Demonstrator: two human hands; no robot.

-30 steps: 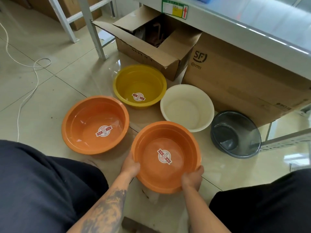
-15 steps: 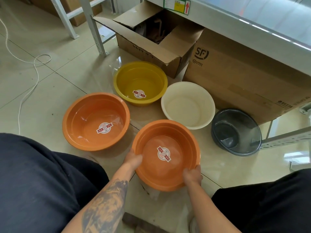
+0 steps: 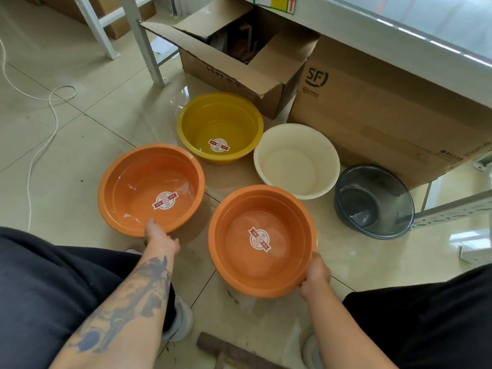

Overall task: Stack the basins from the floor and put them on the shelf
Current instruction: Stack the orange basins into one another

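Observation:
Several plastic basins lie on the tiled floor. My right hand (image 3: 315, 274) grips the near right rim of the nearer orange basin (image 3: 262, 239). My left hand (image 3: 159, 237) rests on the near rim of the second orange basin (image 3: 151, 189) to the left, thumb over the edge. Behind them stand a yellow basin (image 3: 219, 127), a cream basin (image 3: 296, 161) and a dark grey translucent basin (image 3: 374, 201). The grey shelf (image 3: 386, 33) runs across the top right.
An open cardboard box (image 3: 239, 57) and a large sealed SF carton (image 3: 378, 110) sit under the shelf behind the basins. Metal rack legs (image 3: 143, 41) stand at the back left. A white cable (image 3: 40, 150) snakes over the floor on the left. My knees flank the basins.
My left hand has let go of the nearer orange basin and moved left onto the rim of the other orange basin. My right hand still holds the nearer one.

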